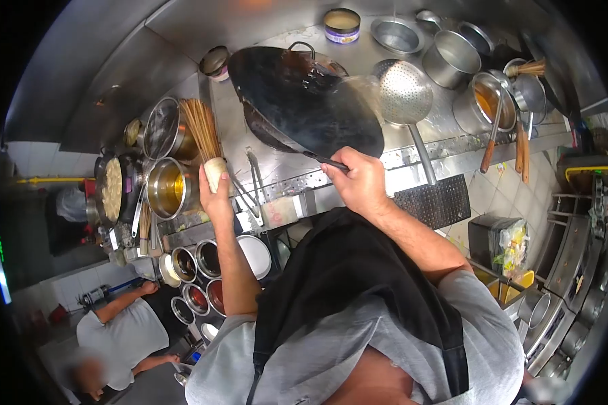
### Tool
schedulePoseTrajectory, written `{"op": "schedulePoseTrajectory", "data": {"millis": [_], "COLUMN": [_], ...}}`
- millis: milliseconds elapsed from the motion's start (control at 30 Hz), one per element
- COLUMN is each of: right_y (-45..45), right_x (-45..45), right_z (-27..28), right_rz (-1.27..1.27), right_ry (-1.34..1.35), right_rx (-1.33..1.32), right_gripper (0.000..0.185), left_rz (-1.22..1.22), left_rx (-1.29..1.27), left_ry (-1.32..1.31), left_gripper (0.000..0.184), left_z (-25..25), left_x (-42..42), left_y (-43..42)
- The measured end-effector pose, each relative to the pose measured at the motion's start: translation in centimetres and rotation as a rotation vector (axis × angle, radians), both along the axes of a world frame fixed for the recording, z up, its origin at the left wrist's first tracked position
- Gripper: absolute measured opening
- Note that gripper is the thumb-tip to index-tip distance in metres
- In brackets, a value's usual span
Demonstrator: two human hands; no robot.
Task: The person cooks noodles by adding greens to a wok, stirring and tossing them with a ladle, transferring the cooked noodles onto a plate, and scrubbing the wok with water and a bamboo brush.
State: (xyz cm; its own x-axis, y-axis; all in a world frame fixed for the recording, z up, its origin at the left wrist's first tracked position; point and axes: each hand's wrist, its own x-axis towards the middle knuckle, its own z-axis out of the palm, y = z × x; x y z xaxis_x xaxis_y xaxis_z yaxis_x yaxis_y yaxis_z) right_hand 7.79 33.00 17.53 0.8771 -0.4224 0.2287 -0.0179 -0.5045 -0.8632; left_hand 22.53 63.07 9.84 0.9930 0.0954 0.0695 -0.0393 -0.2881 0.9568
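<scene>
My left hand (214,194) is closed around the pale bound end of a bamboo wok brush (200,128), with its bristles pointing up and away from me. My right hand (359,179) grips the short handle of a large dark wok (304,104). The wok is tilted over the steel stove top (219,111), and some liquid or wet shine shows near its far rim. To the right of the wok lies a perforated skimmer (405,91) with its long handle toward me. A steel pot of yellow liquid (167,189) stands left of my left hand.
On the right, a steel pot (452,57) and a pot of orange liquid (485,101) with ladles crowd the counter. Sauce containers (208,258) sit at lower left. A flat pan with a flatbread (112,189) is farther left. Another person (125,334) works at lower left.
</scene>
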Motion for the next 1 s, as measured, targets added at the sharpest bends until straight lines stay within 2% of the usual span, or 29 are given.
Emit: {"op": "schedulePoseTrajectory", "data": {"millis": [133, 233, 433, 567, 667, 700, 733, 767, 833, 867, 933, 967, 1000], "right_y": [0.2, 0.2, -0.7, -1.0, -2.3, -2.6, -2.7, -2.6, -1.8, -1.3, -0.2, 0.0, 0.3], "right_x": [-0.4, -0.3, -0.2, 0.6, 2.4, 3.2, 4.2, 5.2, 7.1, 8.1, 10.2, 11.1, 11.7], "right_z": [0.0, -1.4, -1.3, -1.5, -5.1, -6.1, -7.3, -8.4, -10.5, -11.1, -11.8, -11.2, -11.4], "right_rz": [-0.056, -0.082, -0.067, 0.050, 0.223, 0.252, 0.282, 0.318, 0.379, 0.391, 0.403, 0.420, 0.424], "right_ry": [0.040, -0.090, -0.073, -0.114, -0.141, -0.163, -0.174, -0.187, -0.142, -0.079, 0.049, 0.211, 0.246], "right_rx": [0.244, 0.338, 0.280, 0.007, -0.341, -0.413, -0.444, -0.471, -0.527, -0.549, -0.601, -0.537, -0.528], "right_gripper": [0.018, 0.016, 0.018, 0.021, 0.024, 0.022, 0.020, 0.018, 0.008, 0.007, 0.005, 0.006, 0.007], "left_rz": [0.006, 0.012, 0.079, 0.111, 0.076, 0.020, 0.006, -0.026, -0.091, -0.088, 0.007, 0.057, 0.210], "left_rx": [-0.004, -0.012, -0.064, 0.050, 0.032, -0.053, 0.100, 0.160, 0.171, 0.212, 0.219, 0.198, 0.553], "left_ry": [0.005, -0.020, -0.060, -0.187, -0.172, -0.106, -0.190, -0.361, -0.217, -0.252, -0.328, -0.314, -0.638], "left_gripper": [0.069, 0.068, 0.068, 0.071, 0.070, 0.070, 0.072, 0.074, 0.077, 0.077, 0.083, 0.086, 0.084], "left_z": [0.0, 0.9, 2.2, 4.1, 8.7, 11.5, 13.7, 13.2, 16.6, 17.0, 15.6, 14.0, 8.5], "left_x": [0.8, 0.7, 1.4, 3.8, 7.0, 8.1, 9.8, 14.5, 18.6, 20.9, 25.3, 27.0, 31.9], "left_y": [0.3, 0.1, 0.0, -0.5, -3.3, -4.7, -5.8, -4.9, -6.6, -7.4, -9.2, -10.3, -9.9]}}
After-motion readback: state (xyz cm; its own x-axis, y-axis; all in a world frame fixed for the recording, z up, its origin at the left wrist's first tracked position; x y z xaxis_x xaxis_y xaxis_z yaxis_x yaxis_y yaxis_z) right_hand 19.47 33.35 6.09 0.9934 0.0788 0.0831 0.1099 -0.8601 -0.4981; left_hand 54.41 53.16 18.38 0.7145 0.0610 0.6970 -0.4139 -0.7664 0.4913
